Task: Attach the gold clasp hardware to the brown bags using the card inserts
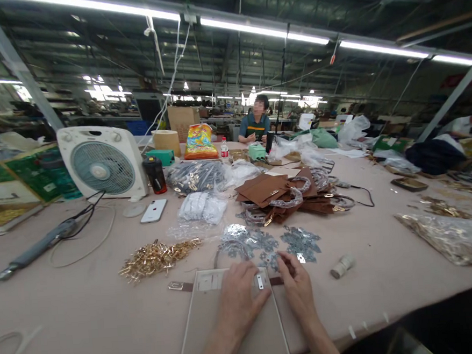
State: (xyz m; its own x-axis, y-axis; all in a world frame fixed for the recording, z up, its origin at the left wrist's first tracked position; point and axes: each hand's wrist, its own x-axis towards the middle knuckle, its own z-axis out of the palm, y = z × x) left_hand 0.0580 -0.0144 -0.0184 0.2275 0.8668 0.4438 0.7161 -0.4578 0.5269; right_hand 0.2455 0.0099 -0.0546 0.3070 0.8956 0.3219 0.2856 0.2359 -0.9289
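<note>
At the bottom centre of the frame, a beige panel [207,308] lies on the pinkish counter [109,326] in front of you. Your left hand [239,287] rests on it, its grip apart, the thumb beside a small silver plate [260,281] near the panel's upper right corner. Your right hand [296,280] is just beyond the panel's right edge, over a brown strap [276,281]; thumb and forefinger are close, but you cannot tell whether that grip pinches anything. Just above your hands are loose grey metal plates [301,242], with a heap of gold fasteners [148,260] to their left.

Farther up, at centre, brown pieces [269,188] are stacked with wrapped handles. Left of them lies a white phone [153,211]. Behind it, a black bottle [155,175] with a red base bears pale lettering too blurred to read, next to a white box fan [99,162].

Beyond, in the upper middle, a yellow-and-red packet [200,140] carries bright, illegible print, and a clear bottle [224,150] wears a red label, its writing too small. Farthest, a person [255,124] sits behind the counter.
</note>
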